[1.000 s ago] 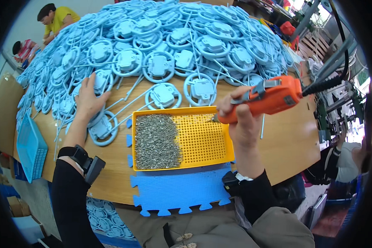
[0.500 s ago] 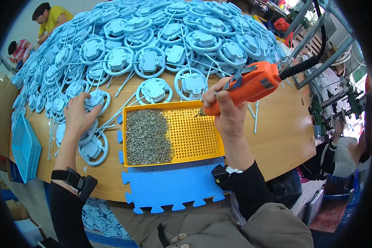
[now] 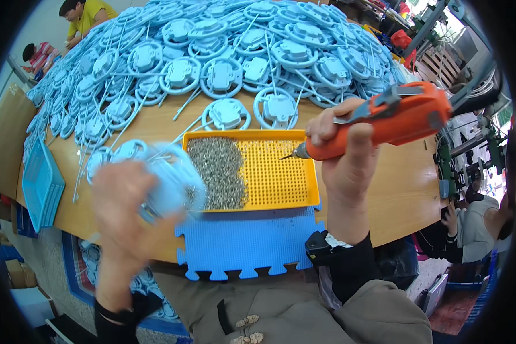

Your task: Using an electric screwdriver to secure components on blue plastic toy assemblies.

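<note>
Left hand [image 3: 123,200], blurred, grips a blue ring [image 3: 176,182] at nine o'clock of the yellow tray [image 3: 281,186]; right hand [image 3: 350,155] grips an orange driver [image 3: 415,117] at its two o'clock.

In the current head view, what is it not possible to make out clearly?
Head view:
Left grip: blurred, so its exact finger placement is unclear.
Light-blue ring-shaped part in it: blurred, fine details lost.
Silver screws in the yellow tray: too small and heaped to count.
Orange electric screwdriver: its body partly hidden by the right grip.
</note>
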Available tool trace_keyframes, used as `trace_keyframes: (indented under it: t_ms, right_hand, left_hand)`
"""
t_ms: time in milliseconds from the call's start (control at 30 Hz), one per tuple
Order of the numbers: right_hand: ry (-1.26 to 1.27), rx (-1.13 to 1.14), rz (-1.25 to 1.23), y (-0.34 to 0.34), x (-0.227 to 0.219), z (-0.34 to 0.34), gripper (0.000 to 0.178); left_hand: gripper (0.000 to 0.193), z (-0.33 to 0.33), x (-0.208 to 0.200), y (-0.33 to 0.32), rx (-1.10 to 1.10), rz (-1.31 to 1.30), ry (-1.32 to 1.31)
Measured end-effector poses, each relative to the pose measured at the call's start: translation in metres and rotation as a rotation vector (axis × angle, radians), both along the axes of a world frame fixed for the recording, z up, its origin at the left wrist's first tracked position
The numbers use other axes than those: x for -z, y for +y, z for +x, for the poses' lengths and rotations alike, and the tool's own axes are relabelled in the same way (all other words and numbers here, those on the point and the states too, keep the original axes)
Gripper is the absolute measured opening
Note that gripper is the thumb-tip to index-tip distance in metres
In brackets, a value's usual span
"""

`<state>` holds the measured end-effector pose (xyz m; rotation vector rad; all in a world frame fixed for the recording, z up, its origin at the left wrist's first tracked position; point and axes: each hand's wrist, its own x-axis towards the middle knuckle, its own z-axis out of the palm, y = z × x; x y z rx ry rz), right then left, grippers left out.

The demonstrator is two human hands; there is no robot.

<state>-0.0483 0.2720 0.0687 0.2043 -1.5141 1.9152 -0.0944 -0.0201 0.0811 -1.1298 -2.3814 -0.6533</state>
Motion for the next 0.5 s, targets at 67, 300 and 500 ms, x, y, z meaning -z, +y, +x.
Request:
trace_keyframes:
  t_ms: [67, 300, 500]
  right_hand:
    - [0.027, -0.087, -0.015, -0.014, -0.008, 0.013, 0.054]
    - [-0.146, -0.36, 0.078, -0.074, -0.012, 0.05, 0.06]
    - [-0.053, -0.397, 0.046, -0.084, -0.006, 0.06, 0.061]
  left_hand:
    - [0.049, 0.047, 0.019, 0.005, 0.101, -0.054, -0.2]
    - [0.051, 0.089, 0.07, 0.029, -0.03, 0.009, -0.184]
    - [0.05, 0.099, 0.079, 0.019, -0.022, -0.056, -0.284]
